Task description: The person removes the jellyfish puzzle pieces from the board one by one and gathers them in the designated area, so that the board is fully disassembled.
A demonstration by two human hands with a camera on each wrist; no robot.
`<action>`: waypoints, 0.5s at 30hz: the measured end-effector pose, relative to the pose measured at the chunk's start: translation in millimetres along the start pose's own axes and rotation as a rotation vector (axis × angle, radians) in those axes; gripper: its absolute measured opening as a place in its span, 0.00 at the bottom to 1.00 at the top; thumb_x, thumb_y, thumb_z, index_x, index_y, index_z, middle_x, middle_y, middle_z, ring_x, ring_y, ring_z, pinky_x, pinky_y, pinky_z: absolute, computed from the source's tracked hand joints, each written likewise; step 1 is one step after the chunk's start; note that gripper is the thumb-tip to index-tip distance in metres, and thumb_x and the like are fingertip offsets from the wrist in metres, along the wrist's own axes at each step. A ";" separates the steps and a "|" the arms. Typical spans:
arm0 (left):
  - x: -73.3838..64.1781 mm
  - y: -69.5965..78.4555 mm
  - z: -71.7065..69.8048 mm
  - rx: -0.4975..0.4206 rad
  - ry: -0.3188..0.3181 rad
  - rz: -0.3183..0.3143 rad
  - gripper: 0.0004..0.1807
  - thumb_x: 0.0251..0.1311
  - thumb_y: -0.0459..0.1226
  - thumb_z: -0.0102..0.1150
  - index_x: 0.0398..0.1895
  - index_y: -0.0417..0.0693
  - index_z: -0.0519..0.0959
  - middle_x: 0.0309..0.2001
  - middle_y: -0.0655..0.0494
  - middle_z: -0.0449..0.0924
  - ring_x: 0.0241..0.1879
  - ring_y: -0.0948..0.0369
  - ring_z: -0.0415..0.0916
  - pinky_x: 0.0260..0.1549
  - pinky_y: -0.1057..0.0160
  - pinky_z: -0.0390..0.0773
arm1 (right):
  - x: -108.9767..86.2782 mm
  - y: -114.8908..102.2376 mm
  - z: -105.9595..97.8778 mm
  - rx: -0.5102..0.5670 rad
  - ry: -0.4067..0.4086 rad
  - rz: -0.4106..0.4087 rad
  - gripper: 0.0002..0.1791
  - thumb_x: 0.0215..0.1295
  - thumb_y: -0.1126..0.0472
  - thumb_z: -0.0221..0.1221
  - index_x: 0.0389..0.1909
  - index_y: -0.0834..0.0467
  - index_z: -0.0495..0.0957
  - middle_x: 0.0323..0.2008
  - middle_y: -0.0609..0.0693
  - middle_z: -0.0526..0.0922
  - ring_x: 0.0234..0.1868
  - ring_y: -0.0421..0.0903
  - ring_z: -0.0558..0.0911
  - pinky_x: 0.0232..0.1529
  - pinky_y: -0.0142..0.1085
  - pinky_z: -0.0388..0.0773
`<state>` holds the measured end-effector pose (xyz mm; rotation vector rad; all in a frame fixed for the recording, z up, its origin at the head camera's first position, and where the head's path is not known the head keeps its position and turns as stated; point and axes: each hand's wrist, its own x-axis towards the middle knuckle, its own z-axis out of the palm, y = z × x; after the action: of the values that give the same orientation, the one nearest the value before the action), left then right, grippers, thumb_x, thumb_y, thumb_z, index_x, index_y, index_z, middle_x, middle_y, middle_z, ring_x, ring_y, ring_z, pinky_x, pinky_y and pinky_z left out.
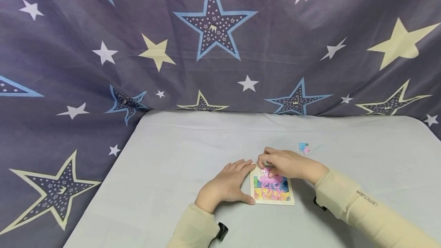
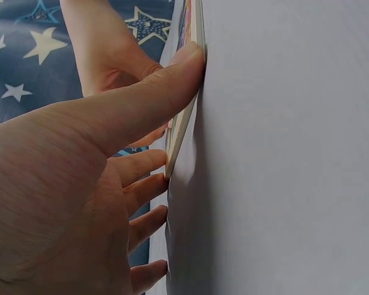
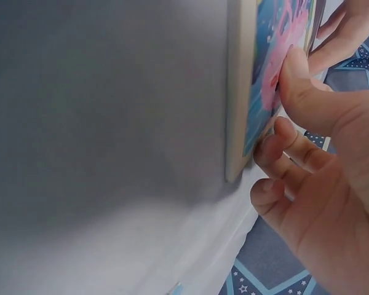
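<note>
A small square jigsaw puzzle (image 1: 272, 192) with a pale frame lies on the table, its picture pink, blue and yellow. My left hand (image 1: 229, 181) spans its left side, thumb at the near corner and straight fingers spread by the far corner. In the left wrist view the thumb (image 2: 172, 77) rests along the frame's edge. My right hand (image 1: 284, 163) reaches over the far part, where its thumb and bent fingers pinch at a pink puzzle piece (image 1: 265, 172), partly hidden. The right wrist view shows the thumb (image 3: 295, 77) on the pink area and the other fingers curled by the far edge.
One loose puzzle piece (image 1: 304, 148), blue and pink, lies on the table beyond the right hand. A pale cloth (image 1: 165, 156) covers the table. Behind it and along the left hangs a dark curtain (image 1: 241, 68) printed with stars.
</note>
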<state>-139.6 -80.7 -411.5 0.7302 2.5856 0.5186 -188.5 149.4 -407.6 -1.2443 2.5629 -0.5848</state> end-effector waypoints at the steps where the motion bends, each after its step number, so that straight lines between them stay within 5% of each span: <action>1: 0.1 0.2 0.0 0.001 0.000 0.000 0.55 0.48 0.57 0.74 0.78 0.53 0.57 0.78 0.58 0.51 0.77 0.55 0.44 0.74 0.48 0.45 | -0.4 -0.2 0.4 0.000 0.003 -0.001 0.14 0.58 0.61 0.68 0.34 0.48 0.71 0.33 0.45 0.68 0.30 0.38 0.69 0.31 0.30 0.70; 15: -0.8 1.8 -1.2 0.002 -0.004 -0.005 0.55 0.48 0.57 0.74 0.78 0.52 0.57 0.78 0.58 0.51 0.77 0.55 0.44 0.74 0.48 0.45 | -3.1 -5.2 3.5 0.001 0.060 -0.016 0.15 0.59 0.65 0.67 0.33 0.50 0.69 0.28 0.44 0.69 0.28 0.37 0.68 0.30 0.29 0.67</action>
<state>-138.8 -79.9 -409.4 0.7245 2.5837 0.5118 -181.6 148.0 -408.3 -1.2662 2.6036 -0.6357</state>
